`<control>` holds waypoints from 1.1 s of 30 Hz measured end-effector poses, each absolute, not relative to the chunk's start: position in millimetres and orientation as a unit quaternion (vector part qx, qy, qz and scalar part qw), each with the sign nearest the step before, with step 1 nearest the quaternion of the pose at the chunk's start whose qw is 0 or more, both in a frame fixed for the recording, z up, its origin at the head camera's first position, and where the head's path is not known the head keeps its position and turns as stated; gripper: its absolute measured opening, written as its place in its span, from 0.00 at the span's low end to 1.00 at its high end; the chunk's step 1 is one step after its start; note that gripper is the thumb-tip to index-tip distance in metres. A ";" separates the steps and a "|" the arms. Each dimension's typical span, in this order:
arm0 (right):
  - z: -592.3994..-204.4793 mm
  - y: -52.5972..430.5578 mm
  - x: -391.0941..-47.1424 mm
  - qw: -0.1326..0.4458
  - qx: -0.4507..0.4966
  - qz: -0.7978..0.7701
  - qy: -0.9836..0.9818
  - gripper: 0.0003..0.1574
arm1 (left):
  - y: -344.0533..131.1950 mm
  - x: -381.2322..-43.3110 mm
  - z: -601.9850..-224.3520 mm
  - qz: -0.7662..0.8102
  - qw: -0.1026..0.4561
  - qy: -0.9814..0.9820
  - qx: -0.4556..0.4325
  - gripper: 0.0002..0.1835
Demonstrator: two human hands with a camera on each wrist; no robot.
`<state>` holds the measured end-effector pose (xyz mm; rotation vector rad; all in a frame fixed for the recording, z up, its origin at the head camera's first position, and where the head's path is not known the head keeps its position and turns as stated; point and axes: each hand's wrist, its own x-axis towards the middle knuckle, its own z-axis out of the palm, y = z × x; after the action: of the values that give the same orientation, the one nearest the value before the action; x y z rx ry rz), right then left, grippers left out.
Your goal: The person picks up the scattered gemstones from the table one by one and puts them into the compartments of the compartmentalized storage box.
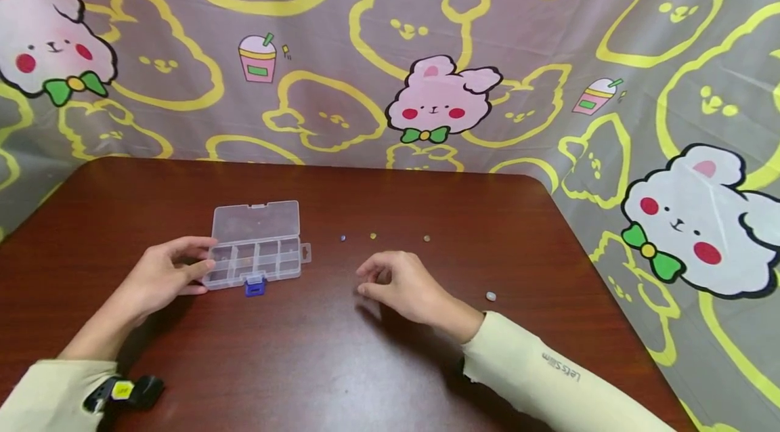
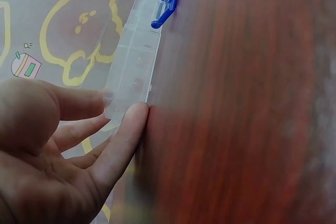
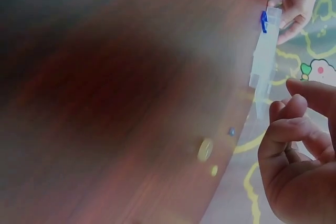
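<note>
A clear plastic compartment box lies on the table at left with its lid tipped back. My left hand holds the box's left end between thumb and fingers; the left wrist view shows this hand at the box corner. Faint small spots show through its walls, too blurred to name. To the right of the box, my right hand hovers over the table, fingers loosely bent, with nothing visible between them. Beyond it lie a blue bead, a yellow bead and a brownish bead.
A whitish bead lies right of my right wrist. The box's blue latch hangs at its front, and a clear hanging tab sticks out on its right. A patterned curtain rises behind the brown table and along its right side.
</note>
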<state>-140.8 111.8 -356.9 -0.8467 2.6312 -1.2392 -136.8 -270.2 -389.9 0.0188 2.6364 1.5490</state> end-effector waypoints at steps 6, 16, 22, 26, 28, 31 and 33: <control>-359.1 142.0 -132.0 0.046 -0.284 -0.394 0.873 0.10 | -271.6 -136.3 -388.4 0.500 0.039 0.865 0.003 0.25; -367.1 193.7 -119.2 0.038 -0.245 -0.389 0.887 0.13 | -269.0 -135.6 -388.9 0.503 0.046 0.863 0.002 0.26; -371.8 217.6 -113.8 0.028 -0.233 -0.382 0.894 0.15 | -267.4 -137.3 -388.6 0.503 0.043 0.863 0.008 0.25; -375.0 225.9 -112.7 0.030 -0.230 -0.384 0.894 0.16 | -267.3 -137.0 -387.8 0.504 0.043 0.862 0.005 0.25; -375.9 228.3 -113.0 0.031 -0.228 -0.381 0.896 0.16 | -267.2 -136.9 -387.4 0.505 0.044 0.862 0.005 0.25; -377.4 230.8 -115.0 0.027 -0.225 -0.370 0.901 0.16 | -266.7 -137.4 -386.7 0.506 0.045 0.861 0.005 0.25; -378.4 232.0 -116.6 0.028 -0.222 -0.363 0.904 0.16 | -266.3 -138.0 -386.8 0.507 0.047 0.861 0.005 0.25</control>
<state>-116.6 232.0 -378.4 -0.6865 2.7911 -1.1207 -138.0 -266.3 -386.8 0.0146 2.6269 1.5454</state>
